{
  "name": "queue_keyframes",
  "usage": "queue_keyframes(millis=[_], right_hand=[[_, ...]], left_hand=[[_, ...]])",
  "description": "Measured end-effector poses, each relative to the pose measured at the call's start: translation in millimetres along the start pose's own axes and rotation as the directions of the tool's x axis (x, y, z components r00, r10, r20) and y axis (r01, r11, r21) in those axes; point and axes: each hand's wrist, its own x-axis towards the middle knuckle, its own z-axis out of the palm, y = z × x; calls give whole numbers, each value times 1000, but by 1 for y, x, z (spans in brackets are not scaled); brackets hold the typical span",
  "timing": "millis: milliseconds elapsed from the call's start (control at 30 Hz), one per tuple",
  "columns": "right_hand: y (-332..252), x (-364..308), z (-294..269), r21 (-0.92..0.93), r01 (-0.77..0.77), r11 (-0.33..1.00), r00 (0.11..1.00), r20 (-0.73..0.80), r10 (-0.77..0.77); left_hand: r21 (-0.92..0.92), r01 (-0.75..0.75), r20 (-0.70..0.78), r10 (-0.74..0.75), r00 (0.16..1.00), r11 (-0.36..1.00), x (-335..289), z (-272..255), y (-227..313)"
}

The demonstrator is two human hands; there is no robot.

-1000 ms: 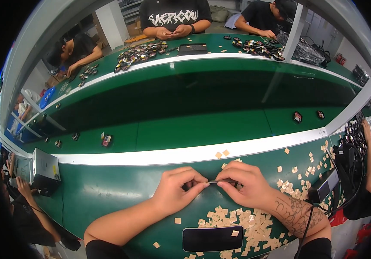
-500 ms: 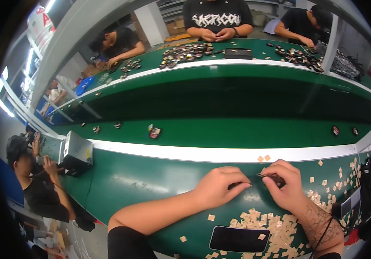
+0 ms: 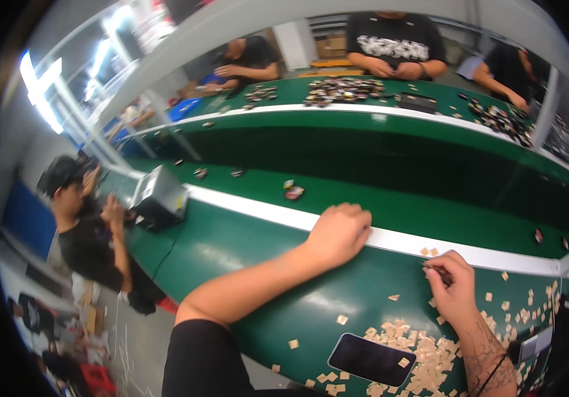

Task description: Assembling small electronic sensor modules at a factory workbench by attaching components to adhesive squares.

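Note:
My left hand [image 3: 339,233] is over the white ledge [image 3: 258,204] between my table and the green belt. Its back is toward me and the fingers curl down, so whatever they hold is hidden. Off to the right, my right hand [image 3: 455,281] is closed around dark tweezers [image 3: 438,270], with thin tips pointing left. Two small tan square pieces [image 3: 428,251] lie on the ledge just beyond that hand. Closer to me, a heap of similar tan squares [image 3: 430,360] spreads beside a black phone [image 3: 372,359], which has one square on its screen.
A small dark-and-red part [image 3: 293,192] sits on the green belt [image 3: 357,198] beyond my left hand. At left stands a grey box-shaped device [image 3: 158,197], with a co-worker [image 3: 86,228] beside it. Across the belt, people work at a table holding piles of dark parts [image 3: 344,90].
My left hand has moved away from the right hand, forward to the ledge. The right hand keeps the tweezers. The whole view has shifted and tilted.

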Motion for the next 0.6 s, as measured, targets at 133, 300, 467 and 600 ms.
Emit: queue_keyframes(millis=[133,300,467,600], right_hand=[[4,1,5,-21,40,999,999,1,-40],[-2,4,5,-16,65,998,997,53,-64],[3,1,3,12,74,997,996,47,-75],[-1,-2,-4,16,78,997,997,19,-79]], left_hand=[[1,289,-208,-282,937,957,-21,-10,-79],[23,435,-339,-402,850,900,-66,-23,-121],[-17,509,-296,-491,819,861,-50,-12,-119],[-207,470,-212,-508,835,858,-31,-9,-103]])
